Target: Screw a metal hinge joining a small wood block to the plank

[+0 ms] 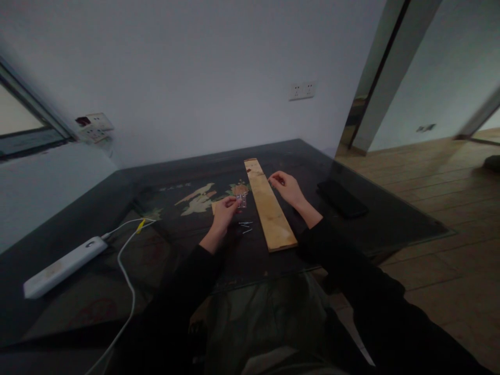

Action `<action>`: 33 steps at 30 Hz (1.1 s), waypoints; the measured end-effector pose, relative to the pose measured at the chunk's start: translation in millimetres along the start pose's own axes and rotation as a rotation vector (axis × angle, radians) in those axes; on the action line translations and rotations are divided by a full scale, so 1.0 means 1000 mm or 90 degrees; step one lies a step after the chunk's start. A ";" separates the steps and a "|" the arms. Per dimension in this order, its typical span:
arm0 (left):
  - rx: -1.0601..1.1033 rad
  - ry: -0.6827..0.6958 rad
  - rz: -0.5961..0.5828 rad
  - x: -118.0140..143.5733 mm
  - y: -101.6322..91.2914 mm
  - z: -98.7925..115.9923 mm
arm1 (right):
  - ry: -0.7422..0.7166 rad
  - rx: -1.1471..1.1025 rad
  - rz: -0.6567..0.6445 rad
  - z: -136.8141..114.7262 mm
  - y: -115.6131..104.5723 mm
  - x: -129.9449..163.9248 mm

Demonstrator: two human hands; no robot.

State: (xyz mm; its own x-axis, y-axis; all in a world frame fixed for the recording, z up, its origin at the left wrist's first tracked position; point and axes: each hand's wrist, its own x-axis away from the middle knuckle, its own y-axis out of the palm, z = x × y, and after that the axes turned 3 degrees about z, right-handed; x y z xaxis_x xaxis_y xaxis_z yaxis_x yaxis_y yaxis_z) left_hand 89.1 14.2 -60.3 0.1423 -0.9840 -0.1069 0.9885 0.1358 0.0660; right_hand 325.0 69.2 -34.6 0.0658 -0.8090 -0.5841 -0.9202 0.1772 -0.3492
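Metal glinted where the left hand (223, 211) pinched a small hinge (241, 200) beside the wooden plank (269, 205) lying mid-table (390, 219). Loose screws (246, 226) lay just nearer. The right hand (287, 187) rested by the plank's far right edge, fingers curled, whether holding anything unclear.

Between your left hand (223, 212) and right hand (287, 188) the wooden plank (269, 205) lay lengthwise across the worktop (390, 221), so any crossing meant lifting over it, and the small screws (246, 226) lay just beside its near left edge. To your right a dark phone (342, 198) blocked the strip near the plank, with bare glass beyond. On the left, the white power strip (64, 265) and its cable (125, 271) barred the near corner.
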 end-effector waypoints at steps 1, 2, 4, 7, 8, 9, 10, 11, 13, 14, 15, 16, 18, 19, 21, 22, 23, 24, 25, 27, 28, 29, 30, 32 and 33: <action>-0.001 -0.003 0.002 -0.001 0.000 -0.001 | -0.004 0.034 -0.016 0.005 0.000 0.000; -0.002 -0.007 0.002 -0.002 0.000 -0.002 | -0.006 0.075 -0.043 0.009 0.003 0.001; -0.014 -0.011 0.008 -0.003 0.000 -0.003 | -0.014 0.178 -0.112 0.017 0.012 0.006; -0.053 -0.012 0.020 -0.004 0.000 -0.005 | -0.009 0.333 -0.237 0.022 0.029 0.018; -0.066 -0.010 0.024 -0.004 0.000 -0.005 | -0.001 0.374 -0.276 0.023 0.034 0.021; -0.077 -0.006 0.027 -0.004 0.000 -0.005 | 0.006 0.406 -0.310 0.023 0.036 0.024; -0.085 -0.002 0.026 -0.004 0.000 -0.005 | 0.010 0.431 -0.336 0.024 0.038 0.026; -0.090 0.001 0.026 -0.003 -0.001 -0.004 | 0.010 0.448 -0.356 0.024 0.039 0.028; -0.094 0.003 0.022 -0.002 0.000 -0.003 | 0.005 0.472 -0.383 0.022 0.037 0.028; -0.093 0.002 0.021 -0.001 0.001 -0.002 | 0.003 0.483 -0.395 0.021 0.036 0.028; -0.093 0.000 0.020 0.000 0.001 -0.002 | 0.004 0.492 -0.406 0.019 0.035 0.028; -0.092 -0.003 0.018 0.001 0.002 -0.002 | 0.006 0.500 -0.414 0.017 0.034 0.027; -0.091 -0.010 0.013 0.002 0.004 -0.002 | 0.009 0.506 -0.422 0.011 0.032 0.027; -0.091 -0.013 0.011 0.002 0.004 -0.003 | 0.010 0.506 -0.421 0.009 0.031 0.028; -0.091 -0.015 0.010 0.002 0.004 -0.005 | 0.008 0.505 -0.420 0.004 0.030 0.030; -0.090 -0.011 0.011 0.001 0.004 -0.007 | 0.006 0.507 -0.420 0.002 0.029 0.032; -0.091 -0.007 0.011 0.000 0.004 -0.009 | 0.003 0.511 -0.421 0.001 0.028 0.034; -0.091 -0.003 0.010 -0.001 0.003 -0.010 | -0.001 0.514 -0.420 -0.001 0.027 0.037; -0.092 0.000 0.009 -0.002 0.002 -0.011 | -0.008 0.517 -0.417 -0.001 0.026 0.039; -0.094 0.005 0.006 -0.003 0.001 -0.013 | -0.027 0.514 -0.412 -0.002 0.024 0.045; -0.095 0.006 0.004 -0.003 0.001 -0.014 | -0.039 0.510 -0.410 -0.002 0.023 0.047; -0.096 0.008 0.001 -0.003 0.000 -0.014 | -0.050 0.506 -0.409 -0.002 0.022 0.050; -0.097 0.010 -0.001 -0.002 0.000 -0.014 | -0.059 0.502 -0.407 -0.002 0.021 0.053; -0.100 0.012 -0.005 -0.001 0.001 -0.013 | -0.074 0.497 -0.401 -0.003 0.019 0.058; -0.101 0.011 -0.006 -0.001 0.001 -0.013 | -0.080 0.495 -0.397 -0.004 0.018 0.062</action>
State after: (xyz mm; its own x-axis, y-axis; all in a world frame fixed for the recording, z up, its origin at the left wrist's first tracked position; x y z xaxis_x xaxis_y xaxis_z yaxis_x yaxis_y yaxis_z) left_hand 91.0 16.4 -73.1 0.1318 -0.9835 -0.1241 0.9853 0.1437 -0.0919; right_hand 310.8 20.0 -73.6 0.5315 -0.8252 -0.1911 -0.2027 0.0951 -0.9746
